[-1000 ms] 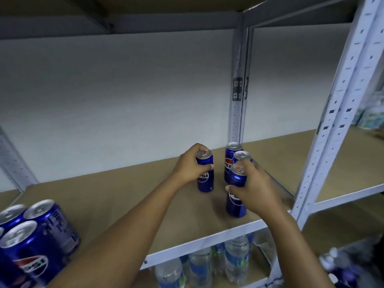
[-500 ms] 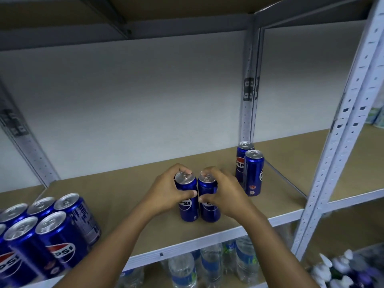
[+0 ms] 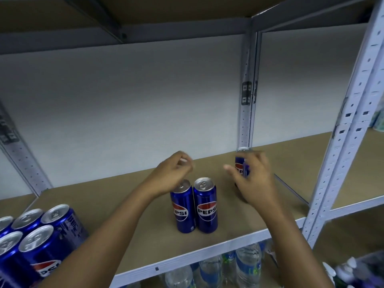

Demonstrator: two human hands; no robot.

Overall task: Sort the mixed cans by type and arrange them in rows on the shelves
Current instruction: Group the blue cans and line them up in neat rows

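right hand [image 3: 254,179]: fingers spread, reaching round the far can [image 3: 241,163], grip not clear
left hand [image 3: 172,173]: loosely curled, empty, above the near pair [image 3: 194,206]
far can: upright, nearest the right hand

**A stockroom or shop storage bay**

You are facing boltless metal racking: pale perforated uprights [image 3: 340,154] and fibreboard shelves [image 3: 116,206] against a plain white wall [image 3: 124,104]. Identical blue Pepsi cans [image 3: 205,206] stand in multiples on the shelf, with more grouped at your left [image 3: 47,242]. Bottled water [image 3: 247,265] fills the level below, the sign of goods kept in bulk.
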